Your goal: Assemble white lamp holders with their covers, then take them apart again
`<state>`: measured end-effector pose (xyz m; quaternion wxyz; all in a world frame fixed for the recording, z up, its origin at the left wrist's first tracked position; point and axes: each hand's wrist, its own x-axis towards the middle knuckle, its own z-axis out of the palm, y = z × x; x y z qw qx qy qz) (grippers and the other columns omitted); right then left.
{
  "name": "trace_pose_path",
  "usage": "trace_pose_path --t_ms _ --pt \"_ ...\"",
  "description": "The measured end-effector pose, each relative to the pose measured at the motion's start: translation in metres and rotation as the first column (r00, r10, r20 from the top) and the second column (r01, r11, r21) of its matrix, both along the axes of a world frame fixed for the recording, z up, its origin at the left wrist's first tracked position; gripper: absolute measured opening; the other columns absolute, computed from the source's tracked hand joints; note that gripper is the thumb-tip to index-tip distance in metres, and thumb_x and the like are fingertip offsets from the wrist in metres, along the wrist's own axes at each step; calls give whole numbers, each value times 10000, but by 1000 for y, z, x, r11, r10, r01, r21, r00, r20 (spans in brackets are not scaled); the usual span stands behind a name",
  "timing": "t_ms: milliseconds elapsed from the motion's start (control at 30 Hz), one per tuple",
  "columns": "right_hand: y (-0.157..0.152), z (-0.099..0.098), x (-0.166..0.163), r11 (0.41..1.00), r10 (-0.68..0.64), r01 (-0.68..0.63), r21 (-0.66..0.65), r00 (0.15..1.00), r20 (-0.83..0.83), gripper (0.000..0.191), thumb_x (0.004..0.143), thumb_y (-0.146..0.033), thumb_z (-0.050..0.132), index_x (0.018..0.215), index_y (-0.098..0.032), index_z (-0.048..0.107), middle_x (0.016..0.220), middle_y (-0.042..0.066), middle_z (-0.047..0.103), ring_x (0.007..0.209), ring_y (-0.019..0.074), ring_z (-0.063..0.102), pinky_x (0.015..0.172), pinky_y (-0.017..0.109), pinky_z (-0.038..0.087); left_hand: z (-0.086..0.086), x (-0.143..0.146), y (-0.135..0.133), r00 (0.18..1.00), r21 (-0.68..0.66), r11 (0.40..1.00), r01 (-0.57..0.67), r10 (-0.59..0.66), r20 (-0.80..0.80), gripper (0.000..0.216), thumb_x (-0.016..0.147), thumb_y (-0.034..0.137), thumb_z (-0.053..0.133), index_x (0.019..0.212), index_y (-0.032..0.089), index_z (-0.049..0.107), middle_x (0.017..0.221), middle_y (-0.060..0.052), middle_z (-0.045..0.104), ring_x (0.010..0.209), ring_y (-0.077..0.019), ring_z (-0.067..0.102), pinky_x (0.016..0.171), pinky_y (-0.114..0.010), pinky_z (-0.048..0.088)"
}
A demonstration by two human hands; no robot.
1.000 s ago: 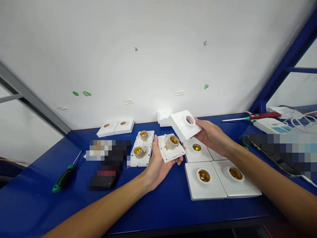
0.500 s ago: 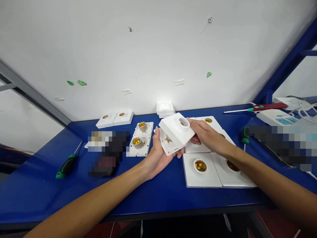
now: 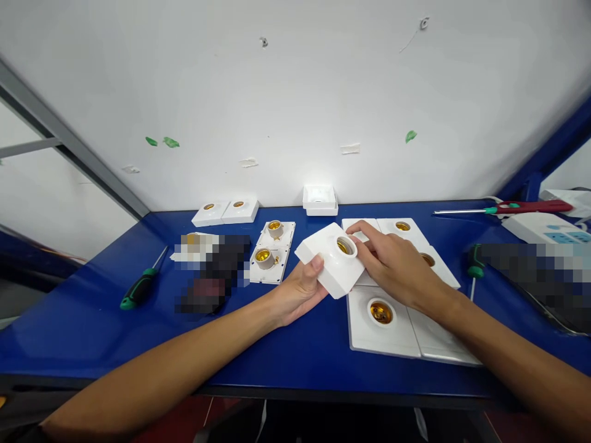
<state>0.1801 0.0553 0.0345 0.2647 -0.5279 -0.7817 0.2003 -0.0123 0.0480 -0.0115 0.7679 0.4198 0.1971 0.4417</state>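
Observation:
A square white lamp holder [image 3: 329,261] with a brass-coloured screw socket is tilted in the air above the table. My left hand [image 3: 300,295] grips it from below and the left, thumb pressed on its top face. Bent fingers of my right hand [image 3: 394,264] are at its right side, by the round socket rim; the far fingertips are partly hidden. Beneath my right hand lie several similar white lamp holders [image 3: 381,335] side by side. To the left, two open base plates [image 3: 268,274] with brass sockets lie on the table.
Two lamp holders [image 3: 240,213] and stacked white covers [image 3: 319,198] stand near the wall. Green-black screwdrivers lie left [image 3: 138,288] and right [image 3: 475,261]. A long red-handled tool [image 3: 530,207] and a power strip [image 3: 549,229] are at the back right of the blue table [image 3: 92,332].
The white cover has come down over the base plate, and its brass socket now shows through the opening. My left thumb has moved onto the cover's top. The whole view has shifted slightly.

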Motion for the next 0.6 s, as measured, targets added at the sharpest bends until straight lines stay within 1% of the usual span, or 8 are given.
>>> trace_pose_path --t_ms 67,133,200,267,333,400,467,600 --pt "1 -2 1 999 -14 16 47 999 -39 255 1078 -468 403 1141 -283 567 671 -23 627 567 188 530 575 324 329 2 0 2 1000 -6 1000 -17 17 10 896 743 690 831 1461 216 579 1150 -118 739 898 -248 666 818 -360 515" --pt "2 -4 2 992 28 -13 127 993 -116 245 1074 -457 437 1183 -280 565 824 10 654 696 202 600 625 335 417 5 1 3 998 -13 998 -54 54 20 811 763 671 831 1397 210 624 1171 -116 727 919 -247 653 803 -360 523" --pt "2 -4 4 970 127 -88 225 978 -166 225 1072 -400 459 1229 -281 569 1018 50 656 878 222 642 743 360 498 9 1 4 995 -18 996 -87 87 38 683 792 653 819 1284 201 680 1124 -101 721 923 -242 639 783 -354 529" --pt "0 -4 5 938 243 -195 287 959 -143 258 1071 -332 455 1305 -295 559 1199 80 619 1042 245 634 867 395 530 12 2 4 992 -34 994 -106 108 64 554 846 635 779 1173 193 710 1053 -83 712 912 -228 628 761 -336 526" --pt "-2 -3 6 908 340 -303 288 936 -89 335 1068 -292 444 1394 -317 521 1327 96 570 1193 269 592 967 434 531 14 2 4 990 -60 993 -104 109 92 470 905 611 729 1114 190 718 1003 -69 705 904 -212 625 751 -315 519" --pt "-3 -2 7 891 396 -371 262 917 -48 404 1053 -270 466 1452 -329 479 1416 100 529 1315 287 531 1042 467 519 16 2 4 989 -74 994 -86 94 110 442 933 595 704 1100 186 722 988 -65 707 893 -202 631 761 -306 517" --pt "-3 -3 8 884 419 -400 240 907 -33 491 1019 -255 534 1494 -335 437 1486 95 490 1389 295 486 1104 489 498 16 2 4 989 -80 994 -75 85 124 456 938 604 694 1116 186 727 1021 -74 720 916 -206 644 797 -309 525" --pt "-1 -7 7 871 448 -427 244 893 -36 684 987 -278 630 1583 -383 311 1548 78 465 1426 292 490 1173 522 468 14 2 5 983 -111 989 -95 110 143 461 944 605 684 1147 194 732 1064 -82 740 1021 -232 659 877 -322 530"
